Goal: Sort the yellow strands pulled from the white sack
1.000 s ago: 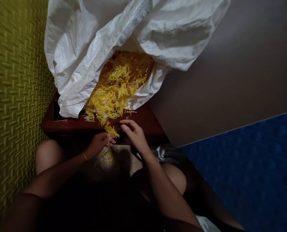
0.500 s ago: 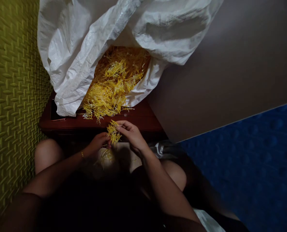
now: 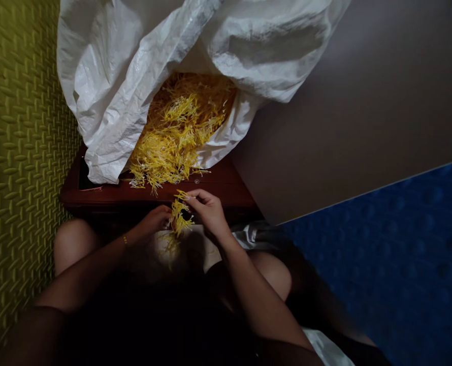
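A small clump of yellow strands (image 3: 179, 217) hangs between my hands, just in front of a dark red wooden surface. My right hand (image 3: 207, 209) pinches its upper end between thumb and fingers. On the clump's left side, my left hand (image 3: 158, 219) has its fingers closed on the strands, their tips partly hidden. Beyond my hands, a big heap of yellow and white strands (image 3: 168, 147) spills from the mouth of a white woven sack (image 3: 111, 122) onto the red surface (image 3: 226, 189). Below the clump, more strands (image 3: 168, 244) show dimly over something pale.
A textured yellow-green mat (image 3: 16, 142) rises along the left. To the right stands a large brown-grey panel (image 3: 332, 117), with a blue bumpy surface (image 3: 409, 254) beyond its lower edge. A dark flat object (image 3: 87, 175) lies by the sack's left corner. My knees flank the work.
My left hand has shifted slightly left and up. The clump now hangs more stretched out below my right hand's fingertips, which stay nearly in place.
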Demonstrator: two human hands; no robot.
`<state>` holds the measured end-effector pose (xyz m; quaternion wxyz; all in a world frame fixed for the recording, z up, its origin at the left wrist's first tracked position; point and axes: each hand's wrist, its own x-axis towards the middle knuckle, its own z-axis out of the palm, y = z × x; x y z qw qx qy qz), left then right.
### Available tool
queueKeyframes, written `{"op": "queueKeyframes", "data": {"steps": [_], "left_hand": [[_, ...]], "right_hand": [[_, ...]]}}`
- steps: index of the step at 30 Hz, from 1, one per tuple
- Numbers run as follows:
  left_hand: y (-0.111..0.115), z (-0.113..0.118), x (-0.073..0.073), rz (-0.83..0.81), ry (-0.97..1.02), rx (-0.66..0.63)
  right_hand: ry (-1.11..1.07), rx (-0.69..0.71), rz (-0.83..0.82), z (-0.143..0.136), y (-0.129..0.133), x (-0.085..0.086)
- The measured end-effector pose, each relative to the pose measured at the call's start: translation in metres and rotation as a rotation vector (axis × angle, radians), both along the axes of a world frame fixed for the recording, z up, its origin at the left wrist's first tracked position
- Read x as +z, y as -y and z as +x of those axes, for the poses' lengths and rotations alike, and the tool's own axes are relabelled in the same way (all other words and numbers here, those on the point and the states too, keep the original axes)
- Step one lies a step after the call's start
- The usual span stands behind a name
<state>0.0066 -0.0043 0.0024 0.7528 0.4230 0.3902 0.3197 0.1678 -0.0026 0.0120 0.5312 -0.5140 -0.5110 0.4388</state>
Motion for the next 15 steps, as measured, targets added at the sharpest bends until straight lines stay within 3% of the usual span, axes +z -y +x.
{"op": "queueKeyframes", "data": {"steps": [11, 15], "left_hand": [[0.001, -0.006, 0.001, 0.127, -0.102, -0.135], [-0.003, -0.006, 0.009, 0.189, -0.062, -0.061]], "right_hand": [[0.378, -0.194, 0.227, 0.019, -0.002, 0.010], [0.542, -0.301, 0.340, 0.022, -0.003, 0.013]]}}
